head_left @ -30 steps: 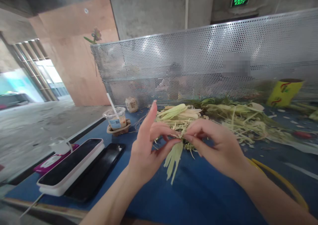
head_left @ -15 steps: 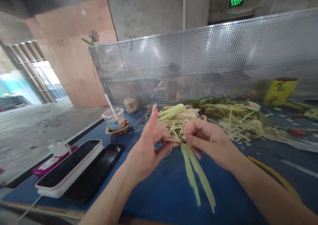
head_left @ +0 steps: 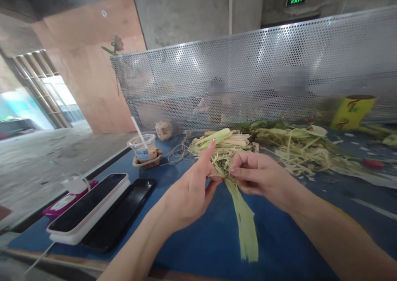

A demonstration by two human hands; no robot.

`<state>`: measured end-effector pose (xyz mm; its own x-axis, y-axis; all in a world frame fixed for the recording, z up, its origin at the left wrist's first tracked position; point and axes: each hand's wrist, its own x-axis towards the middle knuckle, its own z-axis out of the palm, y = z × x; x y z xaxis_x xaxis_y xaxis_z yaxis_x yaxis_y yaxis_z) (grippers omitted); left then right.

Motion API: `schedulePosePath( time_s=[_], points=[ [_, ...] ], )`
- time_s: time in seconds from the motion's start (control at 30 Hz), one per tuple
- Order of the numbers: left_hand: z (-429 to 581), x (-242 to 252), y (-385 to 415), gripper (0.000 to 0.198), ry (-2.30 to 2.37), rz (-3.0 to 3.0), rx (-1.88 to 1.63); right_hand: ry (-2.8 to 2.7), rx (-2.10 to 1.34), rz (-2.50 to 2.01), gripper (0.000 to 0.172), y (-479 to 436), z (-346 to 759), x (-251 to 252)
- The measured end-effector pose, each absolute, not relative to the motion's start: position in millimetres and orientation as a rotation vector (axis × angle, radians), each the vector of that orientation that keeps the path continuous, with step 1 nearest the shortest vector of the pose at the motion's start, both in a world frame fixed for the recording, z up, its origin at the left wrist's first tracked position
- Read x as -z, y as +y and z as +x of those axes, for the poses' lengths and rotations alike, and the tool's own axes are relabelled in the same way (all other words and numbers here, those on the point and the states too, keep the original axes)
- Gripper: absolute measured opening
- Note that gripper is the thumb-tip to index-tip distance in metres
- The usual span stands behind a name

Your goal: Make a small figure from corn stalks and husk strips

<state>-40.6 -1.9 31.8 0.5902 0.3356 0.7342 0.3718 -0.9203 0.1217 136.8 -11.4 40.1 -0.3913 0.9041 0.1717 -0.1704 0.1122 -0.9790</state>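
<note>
Over the middle of the blue table, my left hand pinches a pale green corn husk strip near its gathered upper end, the thumb raised. My right hand meets it from the other side, fingertips closed at the same gathered spot. A thin strand sticks out between the hands, but its exact kind is unclear. The wide end of the husk hangs down toward me. Just behind the fingers lies a heap of husk pieces, and my fingers partly hide its front.
To the left are a drink cup with a straw, a white-cased phone, a black phone and loose twine. More husks and a yellow roll lie right, before a perforated metal screen.
The hanging husk has turned from two spread strips into one broad overlapping band. My left hand has shifted slightly right, its thumb leaning right, and my right fingers have closed in more.
</note>
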Motion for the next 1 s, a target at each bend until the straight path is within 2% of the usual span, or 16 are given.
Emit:
schedulePosePath(
  time_s=[0.17, 0.43, 0.6, 0.7, 0.83, 0.9, 1.0],
  points=[
    [-40.9, -27.7, -4.6, 0.066, -0.660, -2.763, 1.279, -1.449, -1.492, -0.760, 0.021, -11.6, 137.9, -40.0],
    [-43.9, -23.3, -5.6, 0.051, -0.706, -2.835, 1.325, -1.361, -1.638, -0.679, 0.027, -15.0, 136.4, -42.4],
    [-38.8, -21.0, 4.9, 0.043, -0.588, -2.693, 1.528, -1.564, -1.373, -0.655, 0.021, -8.1, 141.4, -36.9],
    [-35.9, -19.4, 14.4, 0.045, -0.554, -2.558, 1.630, -1.762, -1.108, -0.780, 0.020, -1.8, 146.2, -34.4],
    [-33.5, -18.8, 19.8, 0.053, -0.684, -2.628, 1.625, -1.878, -0.933, -0.980, 0.041, 1.6, 148.8, -29.3],
    [-32.4, -19.6, 19.2, 0.060, -0.733, -2.729, 1.663, -1.848, -0.925, -1.050, 0.037, -1.3, 147.3, -27.9],
    [-30.5, -21.1, 17.5, 0.064, -0.778, -2.837, 1.839, -1.779, -0.957, -1.073, 0.019, -10.1, 143.4, -30.0]
  ],
)
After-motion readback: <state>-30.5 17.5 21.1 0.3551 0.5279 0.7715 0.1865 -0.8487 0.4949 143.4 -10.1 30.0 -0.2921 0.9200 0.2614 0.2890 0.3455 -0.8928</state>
